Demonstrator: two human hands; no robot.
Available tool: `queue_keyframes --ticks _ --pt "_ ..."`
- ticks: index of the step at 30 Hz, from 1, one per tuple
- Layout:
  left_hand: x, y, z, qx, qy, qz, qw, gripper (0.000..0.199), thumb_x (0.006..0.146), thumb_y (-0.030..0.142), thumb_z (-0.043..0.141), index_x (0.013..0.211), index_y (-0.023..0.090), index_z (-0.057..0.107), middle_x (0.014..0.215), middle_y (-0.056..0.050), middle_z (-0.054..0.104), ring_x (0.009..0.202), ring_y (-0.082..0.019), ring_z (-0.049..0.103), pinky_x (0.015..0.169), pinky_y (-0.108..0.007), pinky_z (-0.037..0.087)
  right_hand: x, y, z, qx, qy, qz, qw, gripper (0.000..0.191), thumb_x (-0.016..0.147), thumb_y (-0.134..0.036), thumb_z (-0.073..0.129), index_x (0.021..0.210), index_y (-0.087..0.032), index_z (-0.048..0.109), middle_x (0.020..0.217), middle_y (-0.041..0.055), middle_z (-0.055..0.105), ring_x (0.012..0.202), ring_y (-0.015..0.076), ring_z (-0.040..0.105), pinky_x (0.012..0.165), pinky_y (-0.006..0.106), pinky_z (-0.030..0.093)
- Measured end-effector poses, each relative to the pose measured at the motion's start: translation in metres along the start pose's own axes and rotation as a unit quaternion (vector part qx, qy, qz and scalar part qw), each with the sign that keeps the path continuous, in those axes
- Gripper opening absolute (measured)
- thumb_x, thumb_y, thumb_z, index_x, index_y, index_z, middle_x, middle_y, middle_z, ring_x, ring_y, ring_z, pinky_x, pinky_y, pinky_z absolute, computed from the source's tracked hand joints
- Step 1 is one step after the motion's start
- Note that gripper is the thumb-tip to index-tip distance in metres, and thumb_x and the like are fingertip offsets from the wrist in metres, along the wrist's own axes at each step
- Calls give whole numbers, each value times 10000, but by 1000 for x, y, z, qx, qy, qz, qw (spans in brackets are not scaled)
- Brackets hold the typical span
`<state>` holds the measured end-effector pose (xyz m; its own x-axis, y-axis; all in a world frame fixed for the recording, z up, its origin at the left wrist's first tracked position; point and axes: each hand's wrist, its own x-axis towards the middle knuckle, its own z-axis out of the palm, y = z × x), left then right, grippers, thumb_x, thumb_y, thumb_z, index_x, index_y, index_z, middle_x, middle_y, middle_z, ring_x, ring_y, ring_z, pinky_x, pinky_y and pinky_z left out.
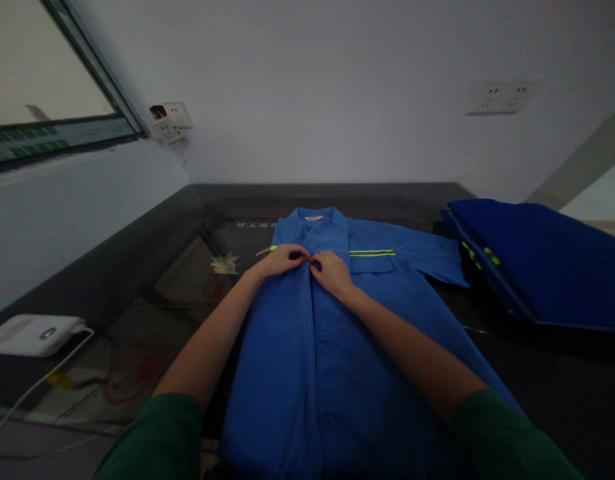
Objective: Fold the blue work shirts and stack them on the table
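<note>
A blue work shirt [387, 307] with yellow-green stripes lies face up on the dark tabletop, its collar at the far end. My left hand [287, 259] pinches the edge of the front placket on the upper chest. Close beside it, my right hand [332, 270] has its thumb and fingers closed on the same spot of the placket. The fingertips of both hands nearly meet there; whether a button is between them is hidden. Lower down the front, two buttons show on the right panel. The right sleeve in view is spread out toward the right.
Folded darker blue garments [547, 260] are stacked on the right of the table [307, 193]. A white power bank [40, 335] with a white cable [47, 377] rests at the left. Wall sockets [502, 98] are on the back wall, and a window [47, 73] is at upper left.
</note>
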<state>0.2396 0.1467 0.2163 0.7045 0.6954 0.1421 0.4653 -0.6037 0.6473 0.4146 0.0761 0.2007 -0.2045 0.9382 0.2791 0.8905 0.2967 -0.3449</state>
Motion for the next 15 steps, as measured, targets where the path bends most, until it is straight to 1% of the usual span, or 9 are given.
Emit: queue_keyframes --ticks 2,4,6,8,10,12,15 --pt "-1 0 -4 -38 -35 -5 999 236 839 218 547 1014 130 678 1028 -63 712 977 -177 631 938 -328 458 0 1 2 20 9 3 1000 203 888 -207 486 979 -171 665 1021 84 678 1001 211 585 867 297 438" --pt "-3 -2 -5 -68 -41 -9 997 292 822 274 603 1071 135 665 1058 -66 708 998 -183 629 946 -338 456 0 2 4 41 20 15 999 179 876 -200 494 962 -168 647 1000 79 676 979 204 585 858 294 434" --pt "-5 -6 -3 -83 -39 -9 996 334 791 296 654 1085 138 661 1066 -68 707 999 -188 632 949 -348 456 0 3 4 58 32 35 997 167 861 -206 512 985 -169 618 966 68 671 926 197 589 816 288 437" --pt "-6 -9 1 -80 -29 -5 996 309 771 285 679 1039 132 675 1044 -72 711 990 -190 635 952 -352 455 1 3 4 62 35 47 996 147 851 -210 526 969 -172 604 924 58 662 871 190 583 771 281 432" --pt "-5 -11 4 -72 -19 2 997 253 768 263 679 980 127 688 1004 -72 716 968 -186 638 949 -349 454 1 3 4 57 26 44 997 102 848 -198 528 908 -174 606 897 55 655 849 186 571 753 277 421" --pt "-5 -12 6 -71 -13 10 997 214 776 255 671 944 125 693 976 -73 716 947 -181 639 936 -340 457 1 4 5 57 18 31 998 86 848 -180 531 869 -173 613 892 55 653 854 183 561 755 274 414" --pt "-4 -12 7 -71 -8 30 997 173 792 259 659 895 126 699 942 -72 711 923 -178 637 924 -335 458 -1 8 5 68 10 -2 998 93 840 -156 554 873 -165 641 892 54 650 871 185 555 779 281 420"
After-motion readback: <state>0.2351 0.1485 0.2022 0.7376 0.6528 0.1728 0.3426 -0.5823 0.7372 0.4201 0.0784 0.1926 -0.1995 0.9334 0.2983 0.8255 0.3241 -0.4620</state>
